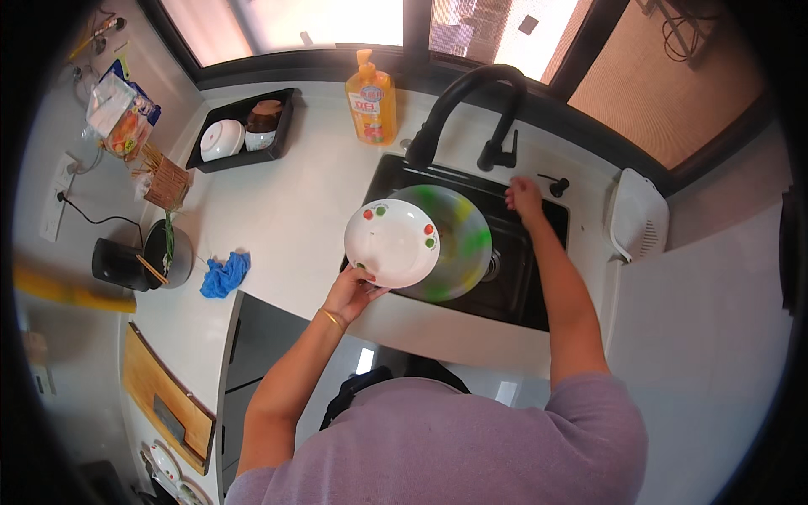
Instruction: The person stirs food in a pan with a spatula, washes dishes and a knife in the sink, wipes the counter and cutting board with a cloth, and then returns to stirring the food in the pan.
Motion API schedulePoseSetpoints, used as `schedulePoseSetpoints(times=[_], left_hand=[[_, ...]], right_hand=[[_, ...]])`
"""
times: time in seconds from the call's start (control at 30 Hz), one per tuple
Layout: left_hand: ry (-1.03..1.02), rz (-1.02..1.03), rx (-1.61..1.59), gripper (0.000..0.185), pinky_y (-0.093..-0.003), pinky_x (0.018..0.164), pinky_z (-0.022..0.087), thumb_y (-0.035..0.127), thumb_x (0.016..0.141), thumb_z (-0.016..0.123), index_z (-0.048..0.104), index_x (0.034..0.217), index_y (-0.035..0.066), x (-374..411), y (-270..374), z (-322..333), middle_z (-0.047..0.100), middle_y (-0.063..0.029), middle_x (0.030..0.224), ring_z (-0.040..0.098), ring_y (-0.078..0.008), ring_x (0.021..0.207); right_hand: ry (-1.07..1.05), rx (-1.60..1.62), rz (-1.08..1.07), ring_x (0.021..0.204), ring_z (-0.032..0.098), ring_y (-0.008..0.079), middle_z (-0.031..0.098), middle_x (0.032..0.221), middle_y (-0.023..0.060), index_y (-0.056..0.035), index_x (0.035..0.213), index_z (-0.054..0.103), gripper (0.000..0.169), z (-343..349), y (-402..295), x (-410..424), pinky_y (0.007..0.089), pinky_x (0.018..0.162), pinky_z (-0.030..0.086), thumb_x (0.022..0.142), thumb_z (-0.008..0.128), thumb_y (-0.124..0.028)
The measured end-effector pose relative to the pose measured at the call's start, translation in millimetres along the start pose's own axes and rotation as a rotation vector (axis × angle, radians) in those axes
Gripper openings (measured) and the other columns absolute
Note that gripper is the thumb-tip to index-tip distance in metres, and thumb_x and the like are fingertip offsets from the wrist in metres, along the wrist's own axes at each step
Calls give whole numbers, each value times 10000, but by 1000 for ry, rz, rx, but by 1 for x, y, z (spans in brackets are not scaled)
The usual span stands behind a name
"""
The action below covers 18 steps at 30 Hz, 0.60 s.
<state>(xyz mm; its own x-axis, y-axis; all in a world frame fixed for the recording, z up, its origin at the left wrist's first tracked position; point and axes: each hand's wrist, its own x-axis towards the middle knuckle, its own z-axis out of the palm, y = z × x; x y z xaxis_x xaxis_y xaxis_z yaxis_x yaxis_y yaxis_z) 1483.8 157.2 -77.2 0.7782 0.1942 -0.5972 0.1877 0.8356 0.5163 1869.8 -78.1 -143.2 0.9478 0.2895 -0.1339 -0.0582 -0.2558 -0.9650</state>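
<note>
My left hand [355,292] grips the near rim of a white plate [390,247] decorated with small red and green fruit motifs. The plate is held over the left part of the black sink [524,278], covering part of a translucent basin [451,252] with green and yellow patches. Over the sink's right rear edge is my right hand [525,197], fingers curled and a little blurred; I see nothing in it. The faucet handle [505,154] stands just behind that hand, apart from it. A black gooseneck faucet [470,79] arches over the back of the sink.
An orange pump bottle of dish soap [372,107] stands behind the sink. Left are a black tray [278,148] with a bowl and jar, a blue cloth [226,275] and a utensil holder [180,252]. A cutting board with a cleaver [169,418] lies lower left; a white plastic basket [641,214] stands right.
</note>
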Motion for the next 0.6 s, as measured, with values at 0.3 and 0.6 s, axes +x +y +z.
schedulePoseSetpoints(times=[0.3,0.6], left_hand=[[49,-24,35,619,-517,1028,446,-68,753,529,442,1339,110,52,19,27,542,-97,1225,551,-295,1160],[53,-38,7,541,-509,1018,464,-74,796,515,445,1318,53,116,9,12,523,-119,1253,551,-287,1154]], right_hand=[[-32,-695,-140,572,615,239,617,845,132,7,1028,600,368,-11,-2,160,345,536,562,1007,427,-318],[58,-172,108,499,579,211,565,713,139,33,991,595,362,-12,-14,119,343,507,560,1006,413,-279]])
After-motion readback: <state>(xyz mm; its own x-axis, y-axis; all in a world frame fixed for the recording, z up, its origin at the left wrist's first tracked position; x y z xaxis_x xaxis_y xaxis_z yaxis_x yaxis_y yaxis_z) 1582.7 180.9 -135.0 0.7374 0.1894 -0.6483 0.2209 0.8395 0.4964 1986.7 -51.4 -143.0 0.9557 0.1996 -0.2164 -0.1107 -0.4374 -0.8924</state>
